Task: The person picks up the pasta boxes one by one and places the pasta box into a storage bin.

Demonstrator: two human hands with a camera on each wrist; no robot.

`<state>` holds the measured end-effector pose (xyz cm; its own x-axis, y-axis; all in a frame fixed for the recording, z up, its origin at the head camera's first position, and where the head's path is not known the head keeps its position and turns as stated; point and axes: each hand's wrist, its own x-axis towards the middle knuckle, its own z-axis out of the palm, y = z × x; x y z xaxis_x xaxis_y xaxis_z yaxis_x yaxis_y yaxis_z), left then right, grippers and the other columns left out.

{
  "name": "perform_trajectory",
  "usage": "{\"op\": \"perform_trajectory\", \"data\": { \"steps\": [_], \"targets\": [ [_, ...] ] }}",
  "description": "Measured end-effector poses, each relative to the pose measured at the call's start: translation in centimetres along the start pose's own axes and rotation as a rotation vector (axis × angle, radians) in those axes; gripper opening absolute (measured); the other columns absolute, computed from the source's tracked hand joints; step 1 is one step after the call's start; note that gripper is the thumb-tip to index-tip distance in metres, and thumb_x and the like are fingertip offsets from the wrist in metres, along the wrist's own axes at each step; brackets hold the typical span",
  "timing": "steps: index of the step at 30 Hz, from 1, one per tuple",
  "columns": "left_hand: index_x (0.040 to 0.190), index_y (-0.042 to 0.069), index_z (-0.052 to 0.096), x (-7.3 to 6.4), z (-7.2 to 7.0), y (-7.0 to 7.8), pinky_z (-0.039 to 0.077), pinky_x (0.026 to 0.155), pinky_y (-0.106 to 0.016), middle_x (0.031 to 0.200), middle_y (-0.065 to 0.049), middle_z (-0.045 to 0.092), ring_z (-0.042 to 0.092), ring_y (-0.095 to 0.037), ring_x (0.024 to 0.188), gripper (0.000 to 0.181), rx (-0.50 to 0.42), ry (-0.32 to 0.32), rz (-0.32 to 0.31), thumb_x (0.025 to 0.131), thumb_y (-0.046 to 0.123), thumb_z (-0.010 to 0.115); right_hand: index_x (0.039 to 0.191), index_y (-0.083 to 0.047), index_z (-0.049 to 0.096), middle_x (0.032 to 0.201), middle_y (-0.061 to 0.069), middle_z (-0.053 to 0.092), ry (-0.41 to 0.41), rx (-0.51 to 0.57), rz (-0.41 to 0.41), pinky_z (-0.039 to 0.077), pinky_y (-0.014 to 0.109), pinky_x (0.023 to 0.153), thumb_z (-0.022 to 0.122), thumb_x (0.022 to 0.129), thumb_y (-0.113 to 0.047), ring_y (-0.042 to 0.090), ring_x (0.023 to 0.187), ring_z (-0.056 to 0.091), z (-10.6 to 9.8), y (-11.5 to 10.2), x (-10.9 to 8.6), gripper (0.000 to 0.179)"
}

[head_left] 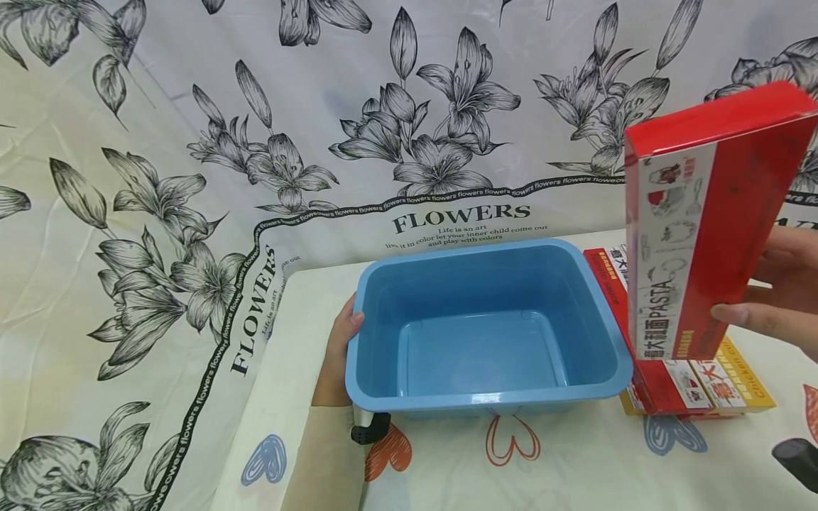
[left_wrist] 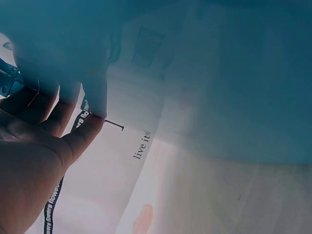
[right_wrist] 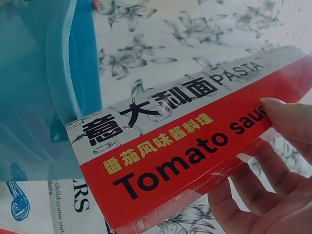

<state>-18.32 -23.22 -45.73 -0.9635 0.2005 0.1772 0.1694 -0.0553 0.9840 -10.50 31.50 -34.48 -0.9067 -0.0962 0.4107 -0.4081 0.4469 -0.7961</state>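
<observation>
A blue plastic tub (head_left: pixel 479 348) stands on the table, and no items show inside it. My left hand (head_left: pixel 341 348) grips its left rim; in the left wrist view the fingertips of that hand (left_wrist: pixel 53 131) are partly hidden by the tub's wall (left_wrist: pixel 234 87). To the right, my right hand (head_left: pixel 782 291) holds a red and white pasta box (head_left: pixel 716 227) tilted in the air, above other boxes. In the right wrist view the box (right_wrist: pixel 195 146) reads "Tomato sauce", with the thumb on its printed face and the other fingers underneath.
Below the held box lie several pasta boxes, including a red one (head_left: pixel 671 387) and a yellow one (head_left: pixel 748 376), beside the tub's right side. A flower-printed cloth (head_left: pixel 447 128) hangs behind the table. A dark object (head_left: pixel 799 461) shows at the lower right edge.
</observation>
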Motion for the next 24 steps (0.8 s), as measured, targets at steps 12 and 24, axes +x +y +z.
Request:
{"op": "perform_trajectory", "data": {
  "steps": [12, 24],
  "targets": [
    [0.17, -0.003, 0.027, 0.0, -0.1, -0.4, 0.041, 0.114, -0.053, 0.158, -0.036, 0.043, 0.046, -0.047, 0.14, 0.084, -0.01, -0.01, 0.003, 0.095, 0.03, 0.047, 0.156, -0.004, 0.056, 0.142, 0.001, 0.064, -0.037, 0.012, -0.004, 0.054, 0.012, 0.079, 0.074, 0.071, 0.036, 0.005, 0.113, 0.067, 0.5, -1.1, 0.3, 0.096],
    [0.171, 0.0, 0.029, -0.1, 0.0, -0.3, 0.034, 0.116, -0.069, 0.159, -0.034, 0.043, 0.045, -0.05, 0.142, 0.083, 0.0, 0.004, 0.009, 0.095, 0.031, 0.047, 0.158, -0.002, 0.053, 0.145, 0.006, 0.063, -0.012, 0.029, 0.001, 0.056, 0.014, 0.079, 0.075, 0.07, 0.035, 0.012, 0.114, 0.067, 0.4, -1.5, 0.6, 0.099]
  ]
}}
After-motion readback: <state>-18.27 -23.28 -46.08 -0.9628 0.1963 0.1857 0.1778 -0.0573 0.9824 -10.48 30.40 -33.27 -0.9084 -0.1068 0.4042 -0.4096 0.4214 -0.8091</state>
